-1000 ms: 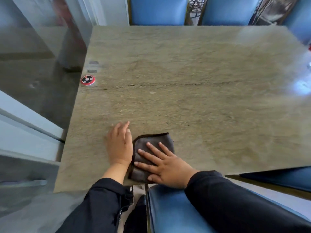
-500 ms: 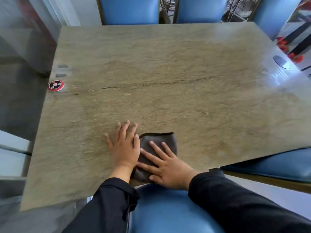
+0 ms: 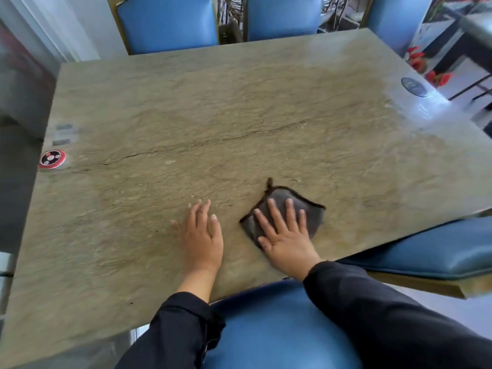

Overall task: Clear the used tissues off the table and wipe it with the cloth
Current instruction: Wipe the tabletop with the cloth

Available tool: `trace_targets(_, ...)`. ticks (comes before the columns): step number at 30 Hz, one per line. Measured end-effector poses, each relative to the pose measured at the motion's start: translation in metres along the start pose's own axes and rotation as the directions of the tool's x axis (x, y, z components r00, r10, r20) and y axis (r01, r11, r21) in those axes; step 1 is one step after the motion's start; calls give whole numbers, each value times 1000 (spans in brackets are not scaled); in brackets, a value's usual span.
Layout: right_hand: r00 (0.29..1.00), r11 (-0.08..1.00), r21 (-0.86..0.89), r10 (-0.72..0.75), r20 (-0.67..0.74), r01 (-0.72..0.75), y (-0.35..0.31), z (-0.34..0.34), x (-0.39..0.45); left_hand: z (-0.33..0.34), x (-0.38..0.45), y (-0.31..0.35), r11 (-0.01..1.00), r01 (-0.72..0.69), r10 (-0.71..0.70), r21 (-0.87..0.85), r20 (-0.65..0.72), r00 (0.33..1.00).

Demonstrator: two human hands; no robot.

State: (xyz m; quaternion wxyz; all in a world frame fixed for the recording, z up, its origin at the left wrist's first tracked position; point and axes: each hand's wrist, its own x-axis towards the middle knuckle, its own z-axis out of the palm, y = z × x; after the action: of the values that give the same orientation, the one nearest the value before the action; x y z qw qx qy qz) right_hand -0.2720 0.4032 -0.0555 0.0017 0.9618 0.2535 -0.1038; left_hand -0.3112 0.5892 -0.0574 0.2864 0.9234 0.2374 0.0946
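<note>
A folded dark grey cloth [image 3: 312,213] lies on the stone table [image 3: 239,115] near its front edge. My right hand [image 3: 286,235] presses flat on the cloth with fingers spread. To its left, my left hand [image 3: 203,238] rests palm down on the bare tabletop, fingers apart, a short gap from the cloth. No tissues are visible on the table.
A red and black round call button [image 3: 52,159] sits at the table's left edge, with two small grey stickers [image 3: 64,134] behind it. A round dark disc [image 3: 414,86] lies at the far right corner. Blue chairs [image 3: 167,22] surround the table; one [image 3: 279,328] is directly below me.
My right hand has slid the cloth to the right, away from my left hand, which stays flat on the table. The view has shifted to the right.
</note>
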Motion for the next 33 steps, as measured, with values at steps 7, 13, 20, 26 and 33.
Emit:
trace_targets(7,861,850,-144,-506,50,507,10,1,-6,19,0,28,988,-106,100,-111,-54,993)
trace_targets(13,961,968,-94,-217,171,235,89,6,-36,49,-13,50,943,-314,296,111,153,943)
trace_targets(20,941,942,146,270,205,-302,70,-13,-10,48,-10,50,929,-322,292,182,172,941)
trace_targets(26,979,977,141,135,154,-157,2,-14,18,21,-3,32,962,-237,247,-132,67,967)
trace_targets(33,954,960,17,-279,107,279,-6,-9,42,-42,4,-70,986,96,-61,137,-243,968)
